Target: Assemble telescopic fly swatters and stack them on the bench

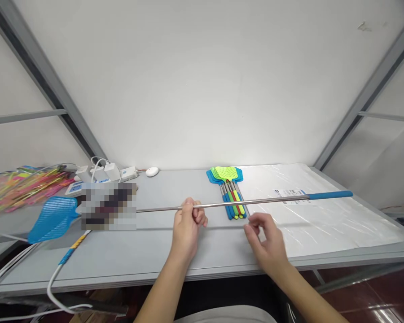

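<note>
My left hand [188, 220] is closed around the thin steel rod of an extended fly swatter [222, 204], near its middle. The rod runs level above the table, with its blue mesh head [53, 218] at the left and its blue grip [330, 195] at the right. My right hand [265, 237] hovers just below the rod, right of the left hand, fingers loosely curled and holding nothing. Behind the rod lies a small pile of collapsed swatters [229, 190] with blue and green heads and coloured grips.
Clear plastic bags [316, 215] cover the right half of the grey table [138, 251]. At the back left are chargers and a power strip [104, 172], a white round object [151, 171], and a heap of colourful swatters [20, 186]. White cables [57, 273] hang off the front left edge.
</note>
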The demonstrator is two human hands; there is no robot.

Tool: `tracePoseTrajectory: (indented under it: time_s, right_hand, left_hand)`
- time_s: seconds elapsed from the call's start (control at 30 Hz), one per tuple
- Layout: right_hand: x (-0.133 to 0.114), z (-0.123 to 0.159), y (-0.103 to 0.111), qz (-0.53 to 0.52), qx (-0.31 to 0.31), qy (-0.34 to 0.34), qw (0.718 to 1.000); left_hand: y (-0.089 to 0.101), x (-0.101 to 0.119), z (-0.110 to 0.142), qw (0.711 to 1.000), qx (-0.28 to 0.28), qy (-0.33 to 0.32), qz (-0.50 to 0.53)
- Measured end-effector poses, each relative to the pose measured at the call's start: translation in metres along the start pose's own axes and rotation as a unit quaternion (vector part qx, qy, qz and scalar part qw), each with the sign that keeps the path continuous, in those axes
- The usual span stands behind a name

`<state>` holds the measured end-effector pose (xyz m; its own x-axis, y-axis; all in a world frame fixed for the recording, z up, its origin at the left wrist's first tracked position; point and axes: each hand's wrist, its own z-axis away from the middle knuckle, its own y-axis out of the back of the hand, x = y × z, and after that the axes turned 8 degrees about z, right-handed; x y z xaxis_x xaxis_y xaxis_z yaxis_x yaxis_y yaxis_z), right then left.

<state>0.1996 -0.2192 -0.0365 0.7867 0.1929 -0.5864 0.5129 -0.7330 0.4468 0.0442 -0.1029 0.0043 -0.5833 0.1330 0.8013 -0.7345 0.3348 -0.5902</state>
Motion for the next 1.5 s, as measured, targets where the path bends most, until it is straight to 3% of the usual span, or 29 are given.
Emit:
tracePoseTrajectory:
  time_s: [0.03,0.1,0.2,0.27,0.37,0.47,0.57,0.63,0.73,0.83,0.93,1.17,1.33,1.5]
  right_hand:
    - [-0.007,-0.003,-0.009,-0.095,-0.038,-0.065,0.993]
    - [-0.019,-0.013,-0.022,-0.257,-0.055,-0.171,0.949]
    - [-0.032,-0.032,-0.027,-0.395,0.001,-0.269,0.878]
    - [-0.035,-0.043,-0.019,-0.427,0.051,-0.306,0.850]
    - [-0.029,-0.056,0.003,-0.456,0.112,-0.318,0.824]
    - [-0.013,-0.067,0.023,-0.461,0.152,-0.307,0.819]
    - [-0.003,-0.079,0.029,-0.449,0.174,-0.290,0.827]
    - [-0.008,-0.087,0.022,-0.451,0.181,-0.277,0.829]
    - [-0.035,-0.093,-0.001,-0.462,0.216,-0.255,0.822]
    - [-0.070,-0.088,-0.024,-0.469,0.229,-0.241,0.818]
    - [-0.089,-0.076,-0.037,-0.465,0.232,-0.242,0.819]
    - [-0.074,-0.045,-0.030,-0.460,0.194,-0.312,0.808]
    - [-0.055,-0.038,-0.023,-0.447,0.202,-0.320,0.810]
    - [-0.050,-0.038,-0.035,-0.459,0.196,-0.353,0.791]
  left_hand:
    - [-0.006,-0.005,0.002,1.000,-0.012,0.012,-0.002]
    - [-0.018,-0.015,0.006,0.998,-0.053,0.040,-0.021]
    - [-0.027,-0.020,0.011,0.989,-0.116,0.080,-0.046]
    - [-0.022,-0.014,0.012,0.990,-0.107,0.080,-0.040]
    - [0.004,0.008,0.010,0.999,-0.036,0.037,0.010]
    - [0.035,0.032,0.010,0.998,0.031,-0.026,0.055]
    - [0.051,0.041,0.014,0.994,0.073,-0.063,0.046]
    - [0.050,0.038,0.017,0.994,0.076,-0.058,0.046]
    - [0.039,0.028,0.024,0.996,0.062,-0.045,0.047]
    - [0.030,0.024,0.031,0.997,0.045,-0.035,0.048]
    - [0.030,0.027,0.037,0.996,0.046,-0.056,0.057]
    - [0.038,0.021,0.049,0.982,0.109,-0.133,0.077]
    - [0.044,0.025,0.029,0.952,0.183,-0.215,0.118]
    - [0.033,0.022,0.019,0.955,0.164,-0.203,0.140]
